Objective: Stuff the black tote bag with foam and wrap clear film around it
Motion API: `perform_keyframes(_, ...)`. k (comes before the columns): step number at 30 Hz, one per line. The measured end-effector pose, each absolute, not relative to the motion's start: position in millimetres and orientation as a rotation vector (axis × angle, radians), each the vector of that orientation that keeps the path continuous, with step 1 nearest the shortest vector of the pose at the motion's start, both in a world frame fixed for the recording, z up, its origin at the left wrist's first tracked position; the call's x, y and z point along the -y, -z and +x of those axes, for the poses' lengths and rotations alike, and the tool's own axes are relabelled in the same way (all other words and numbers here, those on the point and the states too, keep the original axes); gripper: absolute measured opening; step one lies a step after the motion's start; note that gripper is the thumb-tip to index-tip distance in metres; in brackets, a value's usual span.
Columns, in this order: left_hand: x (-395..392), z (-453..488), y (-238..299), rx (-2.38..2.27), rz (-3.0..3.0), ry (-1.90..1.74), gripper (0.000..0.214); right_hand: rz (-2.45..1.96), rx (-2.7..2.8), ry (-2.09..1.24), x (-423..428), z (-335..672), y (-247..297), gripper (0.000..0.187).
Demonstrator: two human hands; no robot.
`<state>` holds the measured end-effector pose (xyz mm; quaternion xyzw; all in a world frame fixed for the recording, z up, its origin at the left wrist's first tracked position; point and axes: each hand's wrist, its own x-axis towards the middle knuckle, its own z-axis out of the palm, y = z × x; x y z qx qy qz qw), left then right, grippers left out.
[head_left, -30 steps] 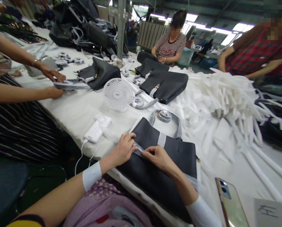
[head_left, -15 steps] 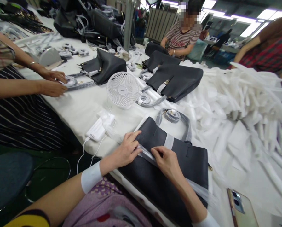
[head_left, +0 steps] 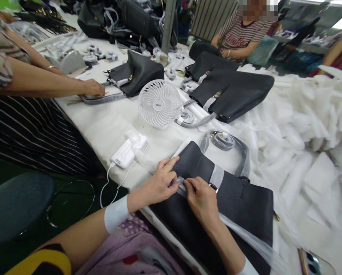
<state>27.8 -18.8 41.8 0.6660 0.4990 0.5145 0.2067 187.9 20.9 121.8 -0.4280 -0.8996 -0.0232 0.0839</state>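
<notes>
A black handbag lies flat before me at the table's edge, with a translucent strip of wrap running across it. My left hand rests at the bag's left corner, index finger stretched along the edge, thumb and other fingers closed on the strip's end. Close beside it, my right hand pinches the same strip between thumb and fingertips. Under the right wrist the strip continues towards the bag's right side. The bag's wrapped handle loops out at the far side, around a coiled wrapped strap.
A white fan and a white power bank with a cable stand ahead. More black handbags lie beyond. White wrap sheets pile up at right, near a phone. A co-worker's hand works at left.
The view has shifted, so the scene sits further right and the phone is partly cut off. My left fingers have closed in on the strip. The co-worker's hand at left has moved over the handle.
</notes>
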Motion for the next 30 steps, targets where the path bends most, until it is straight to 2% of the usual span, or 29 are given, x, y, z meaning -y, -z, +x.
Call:
perform_keyframes(4, 16, 29, -42, -1.378, 1.782, -1.43, 0.011, -0.986, 2.59, 0.306, -8, 200, -110, 0.02)
perform_keyframes(8, 17, 29, -43, -1.403, 1.741, -1.395, 0.013, -0.724, 2.736, 0.26, 15, 205, -100, 0.039)
perform_keyframes(14, 15, 32, -35, -1.451, 1.759, -1.388, 0.016, -0.938, 2.794, 0.328, 29, 205, -81, 0.06)
perform_keyframes(24, 19, 37, -47, -1.447, 1.619, -1.598, 0.012, -0.944, 2.813, 0.416, 25, 205, -78, 0.059)
perform_keyframes(27, 35, 29, -44, -1.47, 1.327, -1.77, 0.006, -0.869, 2.773, 0.504, 19, 206, -74, 0.059)
perform_keyframes(30, 56, 18, -30, -1.417, 0.656, -1.856, 0.016, -0.817, 2.741, 0.546, 14, 206, -71, 0.057)
